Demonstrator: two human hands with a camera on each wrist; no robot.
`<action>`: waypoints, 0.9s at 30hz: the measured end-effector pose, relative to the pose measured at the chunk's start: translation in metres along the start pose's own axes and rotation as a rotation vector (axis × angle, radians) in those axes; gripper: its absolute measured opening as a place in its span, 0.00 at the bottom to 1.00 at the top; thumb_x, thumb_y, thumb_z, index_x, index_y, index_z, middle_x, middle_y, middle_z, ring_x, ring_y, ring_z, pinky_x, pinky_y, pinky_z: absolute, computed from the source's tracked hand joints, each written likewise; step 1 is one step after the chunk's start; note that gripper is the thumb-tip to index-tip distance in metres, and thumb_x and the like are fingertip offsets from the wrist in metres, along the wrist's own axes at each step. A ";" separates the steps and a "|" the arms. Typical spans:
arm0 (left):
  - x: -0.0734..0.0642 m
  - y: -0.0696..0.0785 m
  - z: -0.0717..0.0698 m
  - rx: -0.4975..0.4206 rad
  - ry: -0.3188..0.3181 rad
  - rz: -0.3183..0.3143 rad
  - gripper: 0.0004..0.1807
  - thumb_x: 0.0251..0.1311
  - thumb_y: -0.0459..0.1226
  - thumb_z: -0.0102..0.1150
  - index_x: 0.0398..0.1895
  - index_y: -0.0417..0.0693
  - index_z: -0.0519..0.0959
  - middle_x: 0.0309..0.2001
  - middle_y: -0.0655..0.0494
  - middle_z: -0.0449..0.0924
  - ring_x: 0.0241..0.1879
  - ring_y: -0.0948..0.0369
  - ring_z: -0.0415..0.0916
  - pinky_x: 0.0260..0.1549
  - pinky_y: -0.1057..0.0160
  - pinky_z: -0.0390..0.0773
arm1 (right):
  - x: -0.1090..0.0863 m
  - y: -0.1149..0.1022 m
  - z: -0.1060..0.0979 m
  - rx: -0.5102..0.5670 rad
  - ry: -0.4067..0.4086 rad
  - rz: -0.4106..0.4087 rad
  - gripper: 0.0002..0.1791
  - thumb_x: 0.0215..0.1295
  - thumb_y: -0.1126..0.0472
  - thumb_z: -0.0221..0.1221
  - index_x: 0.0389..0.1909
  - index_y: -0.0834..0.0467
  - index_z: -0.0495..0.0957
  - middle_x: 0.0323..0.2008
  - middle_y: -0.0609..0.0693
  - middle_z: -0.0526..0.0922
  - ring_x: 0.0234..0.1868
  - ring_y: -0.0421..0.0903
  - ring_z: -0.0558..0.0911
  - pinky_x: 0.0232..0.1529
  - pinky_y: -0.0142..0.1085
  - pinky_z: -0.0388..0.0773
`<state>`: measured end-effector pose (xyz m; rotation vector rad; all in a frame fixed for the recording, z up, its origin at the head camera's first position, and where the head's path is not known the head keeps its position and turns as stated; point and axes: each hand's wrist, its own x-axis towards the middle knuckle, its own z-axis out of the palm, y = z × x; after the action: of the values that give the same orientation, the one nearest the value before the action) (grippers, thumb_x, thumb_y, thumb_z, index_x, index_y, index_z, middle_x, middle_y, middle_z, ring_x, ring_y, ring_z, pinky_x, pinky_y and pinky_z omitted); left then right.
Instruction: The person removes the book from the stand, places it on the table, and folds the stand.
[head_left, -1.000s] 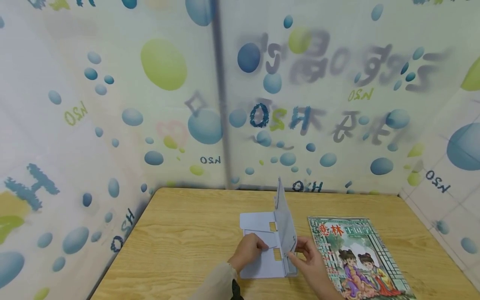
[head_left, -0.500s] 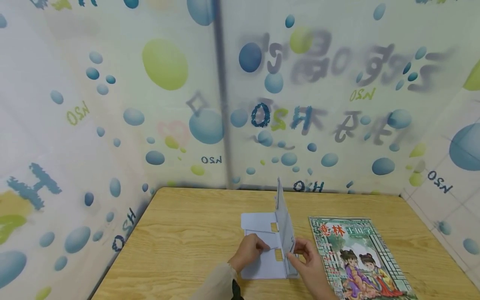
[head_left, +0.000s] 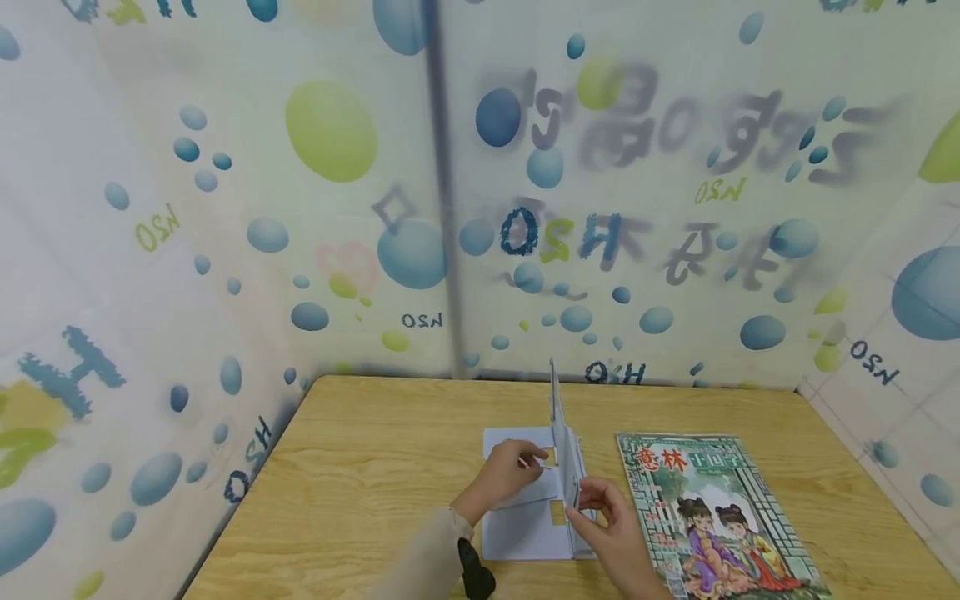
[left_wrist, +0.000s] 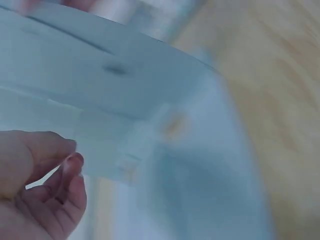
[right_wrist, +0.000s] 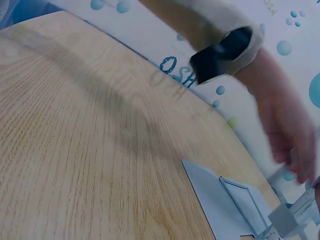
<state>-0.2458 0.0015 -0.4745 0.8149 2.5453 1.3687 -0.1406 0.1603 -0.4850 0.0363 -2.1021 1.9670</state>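
A pale blue-grey card stand lies unfolded on the wooden table. Its right panel stands nearly upright. My left hand pinches an inner flap of the flat panel and holds it slightly raised. In the blurred left wrist view, my left hand has curled fingers against a thin edge under the pale panels. My right hand grips the lower edge of the upright panel. The right wrist view shows the stand's corner and my left forearm above it.
A colourful magazine lies flat just right of the stand, close to my right hand. Curtain walls printed with bubbles enclose the table on three sides. Bare wood stretches to the left of the stand.
My left hand has moved farther up the flat panel and lifted the inner flap. The right panel now stands a little more upright. The right hand has barely moved.
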 end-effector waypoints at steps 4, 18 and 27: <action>0.009 0.035 -0.022 -0.107 0.113 0.049 0.13 0.63 0.29 0.48 0.50 0.41 0.75 0.31 0.51 0.76 0.27 0.62 0.73 0.22 0.67 0.74 | 0.001 -0.002 0.001 0.018 -0.006 0.067 0.19 0.52 0.73 0.63 0.46 0.69 0.70 0.38 0.60 0.72 0.35 0.42 0.75 0.33 0.32 0.78; 0.004 0.067 -0.040 -0.363 0.178 -0.106 0.14 0.60 0.31 0.55 0.49 0.36 0.74 0.35 0.50 0.70 0.31 0.58 0.72 0.28 0.60 0.80 | 0.006 -0.005 0.012 0.013 -0.081 0.082 0.19 0.47 0.73 0.66 0.42 0.64 0.75 0.35 0.54 0.76 0.35 0.42 0.77 0.37 0.31 0.78; -0.013 0.049 -0.052 -0.443 0.267 -0.205 0.17 0.57 0.25 0.53 0.51 0.30 0.73 0.33 0.50 0.67 0.31 0.60 0.68 0.28 0.60 0.80 | 0.015 -0.005 0.013 -0.019 -0.385 0.063 0.19 0.55 0.64 0.63 0.48 0.63 0.74 0.43 0.59 0.74 0.42 0.48 0.76 0.41 0.32 0.77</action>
<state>-0.2348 -0.0217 -0.4061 0.3011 2.2699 1.9700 -0.1567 0.1495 -0.4774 0.3781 -2.3776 2.1134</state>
